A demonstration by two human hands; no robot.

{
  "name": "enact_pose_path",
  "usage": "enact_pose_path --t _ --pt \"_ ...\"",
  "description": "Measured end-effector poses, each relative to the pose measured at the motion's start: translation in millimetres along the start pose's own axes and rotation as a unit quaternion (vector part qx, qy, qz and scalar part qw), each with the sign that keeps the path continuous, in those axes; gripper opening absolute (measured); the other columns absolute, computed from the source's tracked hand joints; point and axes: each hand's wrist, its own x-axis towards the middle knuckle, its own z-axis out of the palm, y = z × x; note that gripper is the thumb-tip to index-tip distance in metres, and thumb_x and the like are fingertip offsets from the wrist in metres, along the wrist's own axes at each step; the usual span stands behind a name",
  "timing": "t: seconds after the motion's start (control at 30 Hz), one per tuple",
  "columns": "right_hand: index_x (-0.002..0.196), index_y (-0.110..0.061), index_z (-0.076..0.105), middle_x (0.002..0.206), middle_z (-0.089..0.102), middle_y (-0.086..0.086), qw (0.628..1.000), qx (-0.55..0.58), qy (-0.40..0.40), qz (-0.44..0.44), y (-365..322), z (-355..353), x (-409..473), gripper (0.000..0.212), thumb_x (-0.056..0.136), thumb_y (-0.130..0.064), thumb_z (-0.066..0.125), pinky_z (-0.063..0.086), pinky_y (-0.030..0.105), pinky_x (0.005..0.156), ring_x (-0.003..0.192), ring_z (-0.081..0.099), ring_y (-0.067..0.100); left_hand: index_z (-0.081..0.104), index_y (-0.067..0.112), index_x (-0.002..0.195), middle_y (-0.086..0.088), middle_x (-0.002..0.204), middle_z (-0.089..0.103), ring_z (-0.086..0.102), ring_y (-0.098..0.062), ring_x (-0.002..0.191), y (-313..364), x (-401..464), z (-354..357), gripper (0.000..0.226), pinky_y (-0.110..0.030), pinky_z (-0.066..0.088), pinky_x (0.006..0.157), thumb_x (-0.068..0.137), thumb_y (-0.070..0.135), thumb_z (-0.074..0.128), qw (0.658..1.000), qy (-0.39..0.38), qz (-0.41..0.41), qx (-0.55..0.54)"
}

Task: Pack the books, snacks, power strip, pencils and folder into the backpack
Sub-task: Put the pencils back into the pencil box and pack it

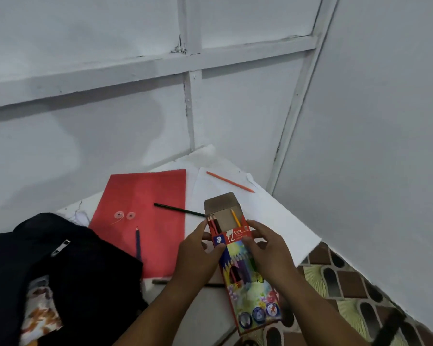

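White panelled walls meet in a corner behind a white bench [280,211]. Both hands have their grip on a colourful cardboard pencil box [245,268] with its flap open and a few pencils poking out: left hand [198,248] curled around the left edge, right hand [268,248] around the right. Flat red paper folder [145,216] lies just left, a dark green pencil [179,210] and dark blue pencil [137,242] on it. An orange pencil [230,182] sits further back. Black fabric backpack [68,278] slumps at the left, some patterned snack packet [39,310] showing.

Backpack [60,270] left of folder [145,221], seemingly overlapping
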Motion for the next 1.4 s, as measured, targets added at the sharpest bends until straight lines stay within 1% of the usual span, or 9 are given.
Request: enact_pose_path --t 0.13,0.33,0.57,0.67,0.77,0.9,1.03,1.3,1.4 --pt "0.131 -0.031 0.059 0.112 0.066 -0.008 0.998 -0.046 -0.024 -0.037 26.0 -20.6 44.4 0.035 0.097 -0.03 0.062 0.057 0.024 0.081 0.091 0.065 0.003 0.047 0.061 0.115 0.022 0.096 0.065 0.055 -0.008 0.1 4.0 21.8 37.7 0.051 -0.017 0.042 0.077 0.085 0.028 0.071 0.996 0.048 0.015 0.069" --pt "0.134 -0.02 0.061 0.109 0.067 0.0 0.985 -0.122 -0.058 -0.108 42.2 -31.6 90.6 0.041 0.095 -0.033 0.063 0.05 0.015 0.078 0.089 0.064 0.008 0.064 0.029 0.119 0.005 0.103 0.071 0.053 -0.025 0.097 0.4 40.7 72.2 0.03 -0.038 0.046 0.079 0.09 0.032 0.065 0.967 0.132 0.029 0.217" --pt "0.119 -0.02 0.065 0.104 0.067 -0.001 0.958 -0.212 -0.091 -0.173 48.2 -19.8 117.4 0.033 0.095 -0.042 0.059 0.042 0.013 0.073 0.086 0.057 0.004 0.061 0.027 0.128 0.008 0.113 0.059 0.042 -0.014 0.104 -25.8 48.8 62.0 0.048 -0.036 0.043 0.083 0.087 0.051 0.053 0.95 0.185 0.027 0.25" --pt "0.104 -0.02 0.068 0.096 0.067 -0.004 0.955 -0.212 -0.105 -0.179 51.1 -19.6 128.0 0.029 0.09 -0.045 0.065 0.038 0.008 0.068 0.081 0.057 0.003 0.06 0.029 0.126 0.006 0.112 0.058 0.039 -0.012 0.105 -30.1 55.6 47.3 0.039 -0.038 0.042 0.083 0.089 0.04 0.052 0.944 0.22 0.037 0.244" --pt "0.101 -0.018 0.07 0.089 0.065 -0.005 0.963 -0.182 -0.089 -0.178 43.8 -25.5 147.2 0.024 0.088 -0.038 0.07 0.04 0.013 0.069 0.079 0.056 0.004 0.062 0.032 0.125 0.003 0.123 0.056 0.042 -0.022 0.111 -39.8 67.3 32.0 0.046 -0.04 0.037 0.082 0.084 0.01 0.064 0.933 0.217 0.024 0.287" --pt "0.115 -0.009 0.068 0.104 0.064 0.005 0.963 -0.153 -0.025 -0.22 37.7 -24.5 182.7 0.027 0.089 -0.017 0.07 0.055 0.031 0.08 0.093 0.063 0.018 0.067 0.031 0.117 0.005 0.133 0.052 0.041 -0.024 0.12 -53.4 71.4 24.2 0.033 -0.041 0.035 0.084 0.088 0.022 0.053 0.927 0.205 -0.018 0.314" --pt "0.127 -0.007 0.061 0.115 0.059 0.012 0.966 -0.2 -0.013 -0.161 46.6 -15.6 204.6 0.036 0.094 -0.018 0.061 0.052 0.035 0.08 0.1 0.063 0.029 0.066 0.031 0.108 0.009 0.126 0.053 0.043 -0.02 0.117 -55.9 71.1 26.2 0.026 -0.039 0.033 0.084 0.088 0.025 0.051 0.931 0.22 -0.02 0.292" --pt "0.091 -0.015 0.065 0.09 0.058 0.001 0.95 -0.218 0.038 -0.22 51.5 -7.6 205.5 0.004 0.093 -0.014 0.062 0.044 0.021 0.055 0.069 0.058 0.015 0.064 0.031 0.097 0.012 0.111 0.062 0.056 -0.021 0.109 -51.4 71.8 14.2 0.019 -0.046 0.045 0.093 0.093 0.022 0.048 0.948 0.282 0.063 0.131" --pt "0.092 -0.019 0.061 0.087 0.06 -0.002 0.957 -0.188 0.028 -0.218 51.2 -9.3 205.4 0.005 0.095 -0.016 0.058 0.051 0.029 0.058 0.071 0.058 0.015 0.061 0.036 0.099 0.019 0.107 0.062 0.058 -0.012 0.106 -26.9 69.6 4.2 0.016 -0.03 0.048 0.09 0.096 0.027 0.047 0.946 0.313 0.051 0.066"
